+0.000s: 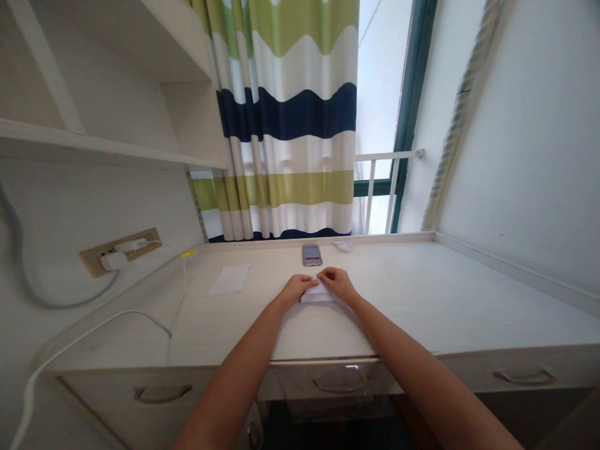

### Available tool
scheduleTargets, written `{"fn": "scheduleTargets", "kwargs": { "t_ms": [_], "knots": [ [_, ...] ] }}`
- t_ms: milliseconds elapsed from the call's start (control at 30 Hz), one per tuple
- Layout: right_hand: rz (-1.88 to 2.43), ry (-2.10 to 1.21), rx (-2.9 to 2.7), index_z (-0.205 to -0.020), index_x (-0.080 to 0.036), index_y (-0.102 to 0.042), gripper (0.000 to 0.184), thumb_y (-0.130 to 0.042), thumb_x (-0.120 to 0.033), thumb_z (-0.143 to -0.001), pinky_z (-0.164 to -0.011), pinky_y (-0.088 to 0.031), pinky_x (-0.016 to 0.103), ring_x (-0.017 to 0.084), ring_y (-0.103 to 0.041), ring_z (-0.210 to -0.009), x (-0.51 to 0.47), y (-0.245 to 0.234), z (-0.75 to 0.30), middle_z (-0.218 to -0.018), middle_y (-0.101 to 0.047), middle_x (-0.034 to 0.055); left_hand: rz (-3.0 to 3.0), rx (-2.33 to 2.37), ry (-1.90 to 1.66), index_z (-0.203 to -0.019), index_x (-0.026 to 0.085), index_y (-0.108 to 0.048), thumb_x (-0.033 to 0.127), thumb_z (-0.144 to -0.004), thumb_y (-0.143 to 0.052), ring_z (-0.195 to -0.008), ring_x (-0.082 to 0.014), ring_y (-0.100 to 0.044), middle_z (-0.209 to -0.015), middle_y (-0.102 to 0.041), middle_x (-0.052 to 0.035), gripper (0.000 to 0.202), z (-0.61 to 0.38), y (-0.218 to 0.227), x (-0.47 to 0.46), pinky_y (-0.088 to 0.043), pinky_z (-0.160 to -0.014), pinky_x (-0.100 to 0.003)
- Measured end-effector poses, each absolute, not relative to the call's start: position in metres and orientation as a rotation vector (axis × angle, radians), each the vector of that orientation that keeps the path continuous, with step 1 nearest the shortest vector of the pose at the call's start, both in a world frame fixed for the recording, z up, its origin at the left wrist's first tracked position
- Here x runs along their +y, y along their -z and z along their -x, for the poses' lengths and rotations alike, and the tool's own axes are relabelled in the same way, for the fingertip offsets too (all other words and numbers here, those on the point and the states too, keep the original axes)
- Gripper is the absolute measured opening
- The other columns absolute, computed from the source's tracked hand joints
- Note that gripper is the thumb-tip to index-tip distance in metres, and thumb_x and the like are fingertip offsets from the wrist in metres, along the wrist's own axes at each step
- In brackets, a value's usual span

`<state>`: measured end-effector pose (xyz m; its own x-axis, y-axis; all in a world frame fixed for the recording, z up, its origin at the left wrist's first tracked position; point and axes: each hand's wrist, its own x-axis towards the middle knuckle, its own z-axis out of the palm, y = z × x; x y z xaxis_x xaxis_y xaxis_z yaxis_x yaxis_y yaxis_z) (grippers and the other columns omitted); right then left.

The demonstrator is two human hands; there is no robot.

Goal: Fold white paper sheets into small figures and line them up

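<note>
A small white piece of folded paper [319, 295] lies on the desk between my two hands. My left hand [297, 289] grips its left side, with the thumb over the top. At the paper's upper edge, the fingers of my right hand [338, 284] are pinched together on it. The fold under my fingertips is partly hidden. Just beyond my hands a phone [312, 255] lies face up with its screen lit.
White sheets of paper [229, 279] lie to the left on the desk [422, 294]. A crumpled white scrap [344, 246] is near the back edge. A white cable [94, 337] crosses the desk's left side, below a wall socket [119, 252]. A shelf [112, 150] overhangs the left.
</note>
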<state>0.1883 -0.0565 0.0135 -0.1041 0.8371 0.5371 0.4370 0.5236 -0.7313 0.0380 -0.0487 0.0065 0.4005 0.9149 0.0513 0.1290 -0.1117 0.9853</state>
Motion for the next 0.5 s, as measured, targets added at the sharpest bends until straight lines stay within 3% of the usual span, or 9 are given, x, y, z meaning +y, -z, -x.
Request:
{"fn": "scheduleTargets", "kwargs": {
  "t_ms": [167, 500],
  "knots": [
    [1.085, -0.466, -1.744, -0.061, -0.013, -0.06, 0.023, -0.05, -0.033, -0.068, -0.05, -0.036, 0.021, 0.01, -0.049, -0.051, -0.059, -0.0149, -0.186, -0.056, -0.06, 0.0023, -1.546, 0.974, -0.858, -0.062, 0.011, -0.055, 0.044, -0.054, -0.063, -0.037, -0.0049, -0.032, -0.041, -0.039, 0.0067, 0.034, -0.0376, -0.0084, -0.0517, -0.018, -0.038, -0.02],
    [1.055, -0.526, -1.761, -0.063, -0.012, -0.062, 0.028, -0.05, -0.037, -0.068, -0.051, -0.037, 0.022, 0.011, -0.05, -0.054, -0.0571, -0.0141, -0.1881, -0.059, -0.061, 0.003, -1.517, 0.962, -0.839, -0.068, 0.009, -0.06, 0.041, -0.052, -0.065, -0.042, -0.0073, -0.041, -0.044, -0.046, 0.0036, 0.036, -0.0365, -0.0125, -0.0547, -0.023, -0.041, -0.02]
  ]
}}
